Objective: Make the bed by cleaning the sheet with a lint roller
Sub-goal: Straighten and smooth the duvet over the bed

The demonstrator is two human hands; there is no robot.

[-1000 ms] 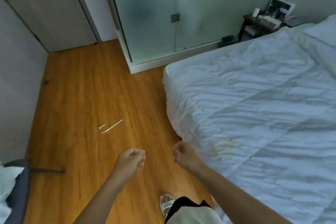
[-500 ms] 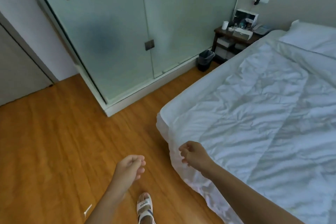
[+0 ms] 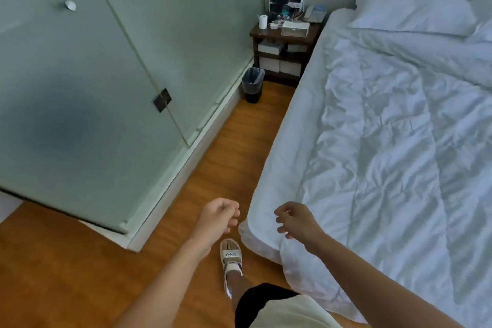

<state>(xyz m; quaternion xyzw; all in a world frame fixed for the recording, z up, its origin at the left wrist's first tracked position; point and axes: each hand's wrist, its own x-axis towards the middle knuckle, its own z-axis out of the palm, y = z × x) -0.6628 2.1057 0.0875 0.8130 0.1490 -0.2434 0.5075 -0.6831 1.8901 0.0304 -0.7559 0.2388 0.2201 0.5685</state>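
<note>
Narrow wood-floored aisle running beside the rumpled white quilted bed.

I am standing at the bed's foot corner, both my hands loosely curled, holding nothing: one left hand over floor, one right hand nearer, just over the bed's edge. Its long axis is stretching ahead toward two pillows. I see no lint roller.

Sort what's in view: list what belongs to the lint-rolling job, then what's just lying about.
Job: white sheet, duvet, pillow, left hand, right hand; no lint roller identifiable.
Lying about: nightstand, bin, tissue box, phone.
</note>
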